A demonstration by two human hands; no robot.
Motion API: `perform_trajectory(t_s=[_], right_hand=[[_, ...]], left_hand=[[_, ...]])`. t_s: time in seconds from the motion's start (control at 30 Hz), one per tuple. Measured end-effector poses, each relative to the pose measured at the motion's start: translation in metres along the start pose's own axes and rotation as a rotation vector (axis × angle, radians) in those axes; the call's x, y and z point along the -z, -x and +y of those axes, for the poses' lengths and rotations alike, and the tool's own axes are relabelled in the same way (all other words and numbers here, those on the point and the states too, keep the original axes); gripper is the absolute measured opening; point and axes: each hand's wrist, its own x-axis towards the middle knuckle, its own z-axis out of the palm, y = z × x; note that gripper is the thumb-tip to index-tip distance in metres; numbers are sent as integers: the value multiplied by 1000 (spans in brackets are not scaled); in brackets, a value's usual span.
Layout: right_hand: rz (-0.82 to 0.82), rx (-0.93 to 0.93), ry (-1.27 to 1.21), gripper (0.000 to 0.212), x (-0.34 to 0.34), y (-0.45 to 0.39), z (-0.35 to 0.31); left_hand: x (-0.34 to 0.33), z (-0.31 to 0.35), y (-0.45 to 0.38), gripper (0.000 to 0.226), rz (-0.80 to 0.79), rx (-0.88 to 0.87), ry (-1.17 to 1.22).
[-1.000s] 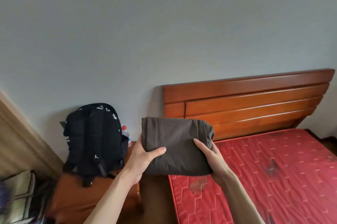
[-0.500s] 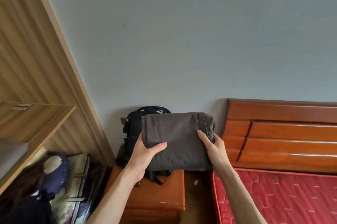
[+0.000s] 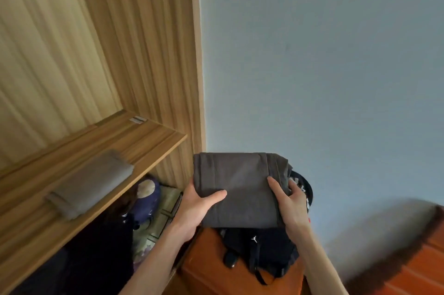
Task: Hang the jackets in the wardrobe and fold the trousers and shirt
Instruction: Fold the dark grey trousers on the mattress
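Now folded trousers (image 3: 240, 189) between both hands.

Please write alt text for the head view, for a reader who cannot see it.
Both hands, left and right, hold a folded grey garment beside a wardrobe shelf bearing another folded cloth. Below, a backpack sits on a nightstand.

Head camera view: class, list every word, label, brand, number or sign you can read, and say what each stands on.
No readable words or numbers.
Black backpack: a small white jumping-figure logo, no lettering.
Backpack's upper edge behind the right hand: white marks, too blurred to read.
Folded grey garment: no print visible.
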Motion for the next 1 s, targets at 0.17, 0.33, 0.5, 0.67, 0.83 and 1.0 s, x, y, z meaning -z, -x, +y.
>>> perform_trajectory(t_s=[0.17, 0.33, 0.5, 0.67, 0.83, 1.0], right_hand=[[-155, -17, 4, 39, -52, -40, -3], [-337, -27, 23, 33, -113, -78, -4], [-519, -46, -7, 24, -178, -89, 1], [-681, -72, -12, 32, -247, -85, 8], [-796, -72, 32, 34, -312, -84, 15], [-830, -26, 85, 28, -377, -91, 18]], left_hand=[[30, 14, -11, 60, 160, -6, 65], [64, 24, -21, 65, 374, -19, 151], [105, 27, -9, 78, 563, -17, 184], [143, 30, 4, 59, 779, -44, 258], [187, 24, 1, 51, 936, -50, 320], [232, 16, -19, 49, 1057, -89, 316]])
